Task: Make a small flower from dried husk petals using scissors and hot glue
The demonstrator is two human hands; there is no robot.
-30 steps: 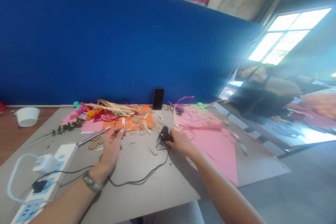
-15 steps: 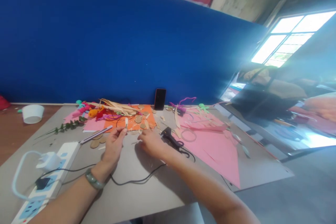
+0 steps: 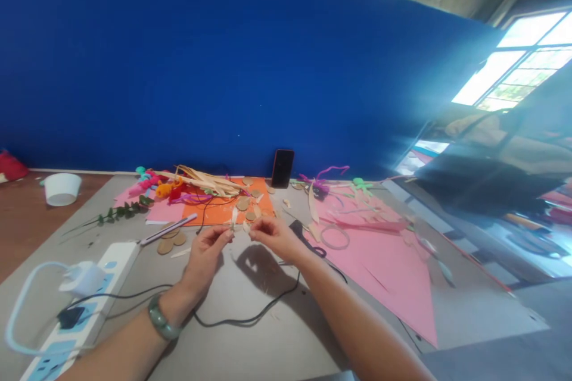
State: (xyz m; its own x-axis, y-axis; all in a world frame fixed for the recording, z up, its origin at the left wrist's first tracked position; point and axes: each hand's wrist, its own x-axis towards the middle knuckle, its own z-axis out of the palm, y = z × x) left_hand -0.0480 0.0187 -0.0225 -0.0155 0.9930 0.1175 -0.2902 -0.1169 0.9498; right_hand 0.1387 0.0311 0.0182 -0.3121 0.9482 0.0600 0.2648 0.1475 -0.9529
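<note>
Over the middle of the grey board, my left hand [image 3: 206, 257] is pinched closed, thumb against fingers, on something too small to make out. Opposite it, fingertips a short gap away, my right hand [image 3: 277, 239] also pinches; a small pale sliver [image 3: 246, 226] shows at its fingertips. Just beyond the hands, thin wood slices [image 3: 242, 203] and pale scraps lie on an orange sheet [image 3: 214, 214]. More wood slices [image 3: 165, 246] sit left of my left hand, beside a pen-like stick [image 3: 168, 229]. A black corded tool [image 3: 297, 228] is partly hidden behind my right forearm.
A white power strip [image 3: 100, 297] lies at left, its black cable [image 3: 236, 324] crossing below my hands. Dried strips [image 3: 205, 178], a leafy sprig [image 3: 120, 212], a propped phone [image 3: 282, 168], pink paper [image 3: 384, 274], a ring [image 3: 335, 237] and a white cup [image 3: 62, 189] surround the work area.
My right hand has lifted and turned, its fingertips now pinched near the left hand's, with a pale sliver showing. The whole view has shifted slightly.
</note>
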